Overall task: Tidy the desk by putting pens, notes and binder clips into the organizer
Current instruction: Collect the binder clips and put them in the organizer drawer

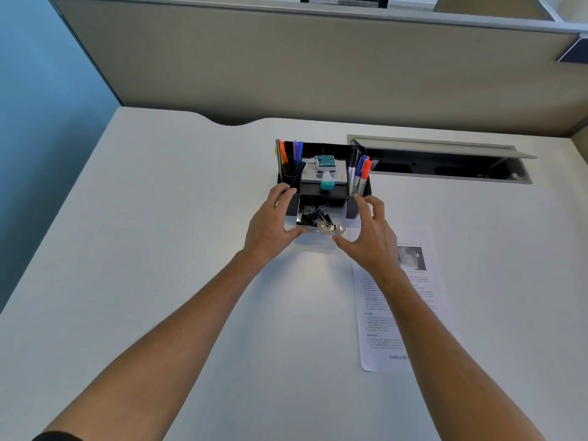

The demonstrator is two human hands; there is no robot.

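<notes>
A black desk organizer (352, 212) stands mid-desk. Coloured pens (297, 154) stand in its left slots and markers (362, 173) in its right slot. A white note pad (341, 169) with a teal-handled item (326, 176) lies on top. Its clear drawer (339, 218) is pulled out toward me and holds several black and silver binder clips (315, 217). My left hand (270, 224) grips the organizer's front left corner, thumb at the drawer's front left corner. My right hand (370, 240) touches the drawer's front right with its thumb, its fingers loosely curved above.
A printed paper sheet (410, 300) lies on the white desk (159, 249) to the right, partly under my right forearm. An open cable hatch (445, 168) is set in the desk behind the organizer on the right. A grey partition (318, 65) closes the back.
</notes>
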